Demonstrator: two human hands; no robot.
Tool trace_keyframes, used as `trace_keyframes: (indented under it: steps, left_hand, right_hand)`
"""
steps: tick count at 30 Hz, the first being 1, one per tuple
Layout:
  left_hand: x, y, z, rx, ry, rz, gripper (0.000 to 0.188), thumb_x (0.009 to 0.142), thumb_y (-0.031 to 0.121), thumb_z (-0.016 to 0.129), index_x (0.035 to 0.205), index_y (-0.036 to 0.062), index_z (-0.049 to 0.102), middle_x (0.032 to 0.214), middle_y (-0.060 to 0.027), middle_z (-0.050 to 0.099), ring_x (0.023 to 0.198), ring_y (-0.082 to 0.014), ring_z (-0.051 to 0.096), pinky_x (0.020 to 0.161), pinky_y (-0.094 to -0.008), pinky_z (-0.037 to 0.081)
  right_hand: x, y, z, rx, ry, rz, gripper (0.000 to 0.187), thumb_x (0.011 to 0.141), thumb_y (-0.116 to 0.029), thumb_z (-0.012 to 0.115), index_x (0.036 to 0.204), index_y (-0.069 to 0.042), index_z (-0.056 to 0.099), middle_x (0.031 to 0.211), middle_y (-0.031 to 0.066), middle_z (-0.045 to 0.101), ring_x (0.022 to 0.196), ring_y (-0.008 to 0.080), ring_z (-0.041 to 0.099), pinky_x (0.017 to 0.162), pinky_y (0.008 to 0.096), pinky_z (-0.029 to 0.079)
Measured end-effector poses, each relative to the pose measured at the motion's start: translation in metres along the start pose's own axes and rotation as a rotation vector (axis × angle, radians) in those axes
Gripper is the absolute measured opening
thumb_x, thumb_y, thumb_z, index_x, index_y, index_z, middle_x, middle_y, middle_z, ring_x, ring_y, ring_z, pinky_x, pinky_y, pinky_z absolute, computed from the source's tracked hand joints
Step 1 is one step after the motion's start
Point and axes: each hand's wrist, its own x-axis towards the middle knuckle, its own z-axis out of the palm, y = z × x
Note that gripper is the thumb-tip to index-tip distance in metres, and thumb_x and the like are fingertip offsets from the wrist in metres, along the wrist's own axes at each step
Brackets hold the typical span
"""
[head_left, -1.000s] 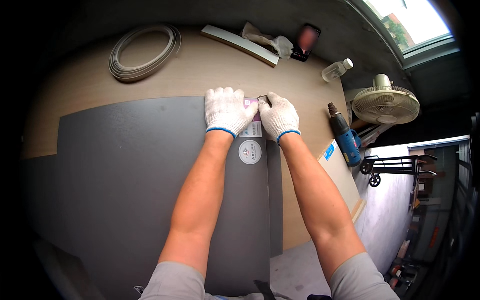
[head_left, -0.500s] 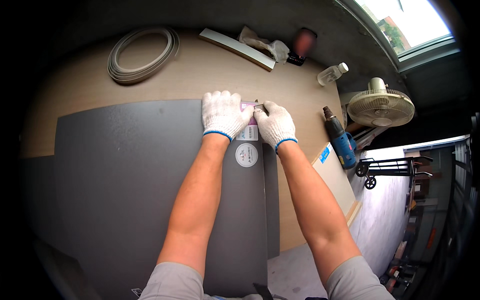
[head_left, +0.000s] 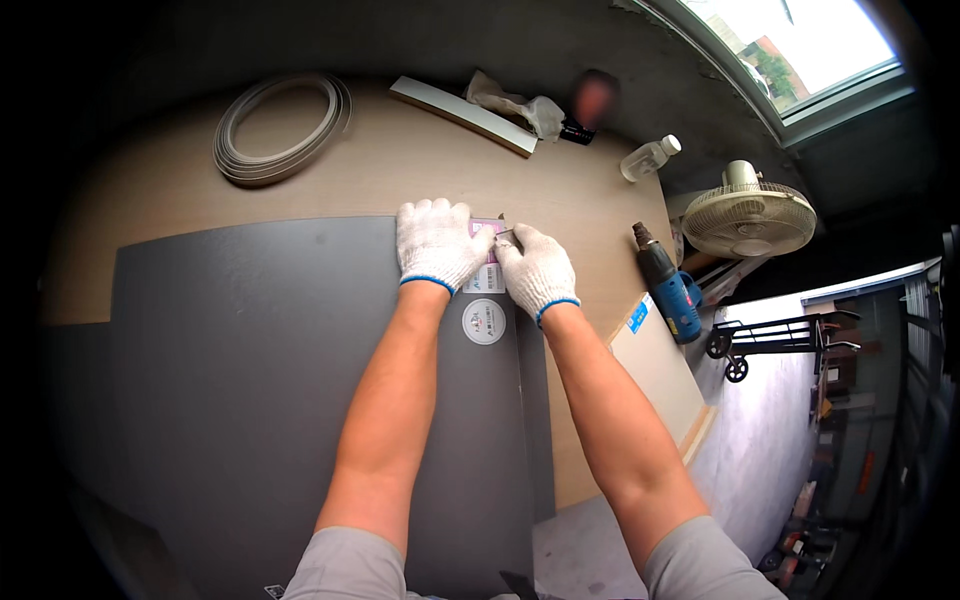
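Note:
My hands, in white knit gloves with blue cuffs, work at the far right corner of a large dark grey panel (head_left: pixel 300 380). My left hand (head_left: pixel 437 242) lies flat across its far edge, fingers side by side, thumb reaching right onto a pink-and-white label (head_left: pixel 487 226). Close beside that thumb, my right hand (head_left: pixel 537 268) is closed in a pinch at the corner. A small thin dark piece (head_left: pixel 505 236) shows at its fingertips; its kind I cannot make out. Below the label are a white rectangular sticker (head_left: pixel 484 279) and a round white sticker (head_left: pixel 484 321).
The panel rests on a wood-coloured board (head_left: pixel 370 170). Around it are a coil of edge strip (head_left: pixel 232 150), a white bar (head_left: pixel 465 115), crumpled plastic (head_left: pixel 540 115), a clear bottle (head_left: pixel 645 160) and a blue heat gun (head_left: pixel 665 285). A fan (head_left: pixel 750 220) and hand truck (head_left: pixel 770 335) stand right.
The whole view has shifted slightly, so most things sit a little lower and further left. Both hands stay at the same corner, the right still pinching.

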Motion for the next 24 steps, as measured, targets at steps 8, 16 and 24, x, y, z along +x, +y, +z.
trace_keyframes:
  steps: [8, 16, 24]
  left_hand:
    - [0.001, 0.006, 0.006, 0.003, 0.015, 0.012, 0.047, 0.092, 0.054, 0.064, 0.106, 0.0133, 0.082, 0.104, -0.0132, 0.078, 0.103, -0.0301, 0.071, 0.096, -0.0465, 0.046]
    - [0.000, 0.002, 0.006, -0.016, 0.032, 0.022, 0.045, 0.095, 0.053, 0.062, 0.101, 0.0127, 0.081, 0.104, -0.0127, 0.077, 0.104, -0.0287, 0.069, 0.097, -0.0453, 0.045]
    - [0.002, 0.012, -0.020, 0.066, -0.065, -0.034, 0.072, 0.079, 0.074, 0.069, 0.110, 0.0098, 0.082, 0.110, -0.0148, 0.078, 0.112, -0.0304, 0.071, 0.099, -0.0455, 0.046]
  right_hand:
    - [0.017, -0.001, -0.004, -0.001, 0.030, 0.046, 0.038, 0.100, -0.040, 0.061, 0.114, -0.007, 0.075, 0.115, 0.0249, 0.076, 0.113, 0.0448, 0.070, 0.099, 0.0528, 0.055]
    - [0.024, 0.003, -0.003, -0.013, 0.007, 0.057, 0.041, 0.099, -0.039, 0.062, 0.117, -0.004, 0.074, 0.118, 0.0266, 0.075, 0.116, 0.0448, 0.070, 0.101, 0.0520, 0.054]
    - [-0.083, 0.073, 0.004, 0.178, 0.221, -0.004, 0.059, 0.100, -0.041, 0.068, 0.138, 0.004, 0.064, 0.127, 0.0302, 0.072, 0.119, 0.0450, 0.070, 0.104, 0.0489, 0.054]
